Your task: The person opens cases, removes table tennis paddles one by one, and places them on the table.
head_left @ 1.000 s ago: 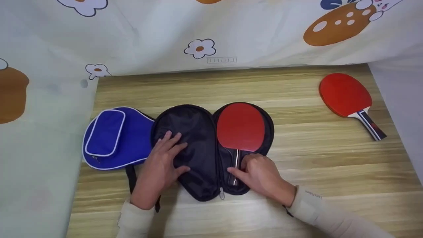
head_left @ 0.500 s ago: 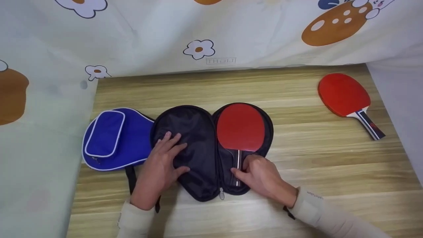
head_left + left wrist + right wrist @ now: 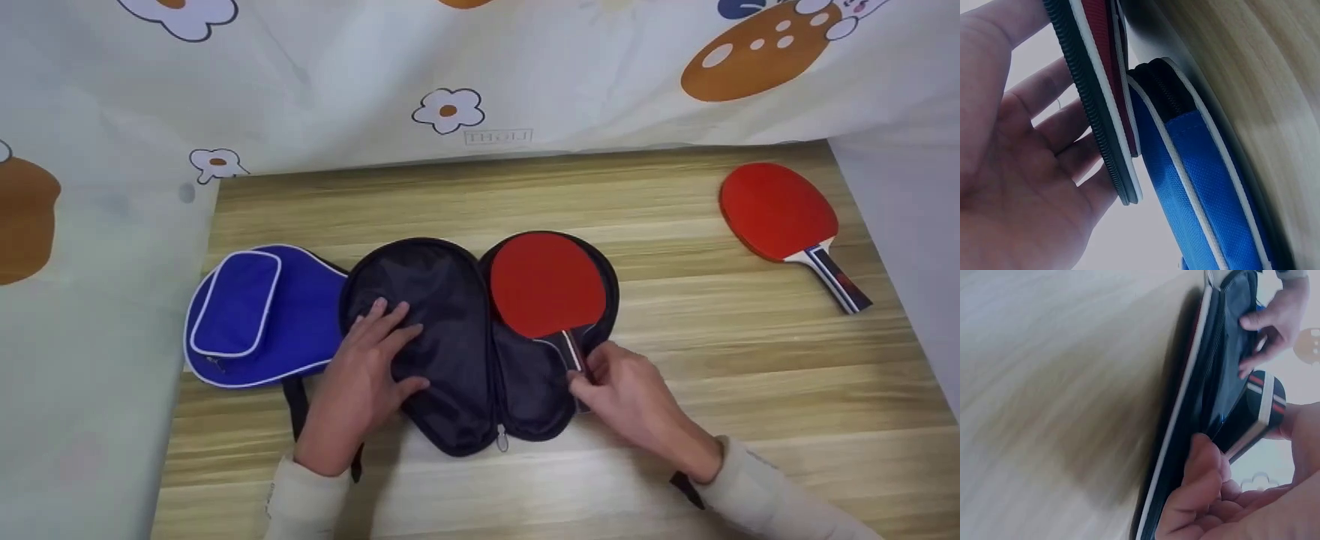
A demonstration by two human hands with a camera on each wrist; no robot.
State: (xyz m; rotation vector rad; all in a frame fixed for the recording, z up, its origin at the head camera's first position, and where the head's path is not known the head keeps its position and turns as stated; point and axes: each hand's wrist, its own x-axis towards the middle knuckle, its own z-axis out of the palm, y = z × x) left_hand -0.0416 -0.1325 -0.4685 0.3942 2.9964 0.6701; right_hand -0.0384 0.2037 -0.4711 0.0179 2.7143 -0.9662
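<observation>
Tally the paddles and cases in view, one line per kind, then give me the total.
Paddles: 2 (the held red paddle, the loose red paddle)
Cases: 2 (the open black-lined case, the blue case)
Total: 4

The black case lining point(image 3: 450, 300) appears to be smooth cloth with slight sheen, its zip pull point(image 3: 502, 431) metallic, the held bat's red face point(image 3: 547, 285) smooth and matt, the blue case point(image 3: 1203, 157) visibly woven cloth with corded white piping point(image 3: 1178, 166), and the tabletop point(image 3: 697, 375) smooth, lightly glossy wood grain.
</observation>
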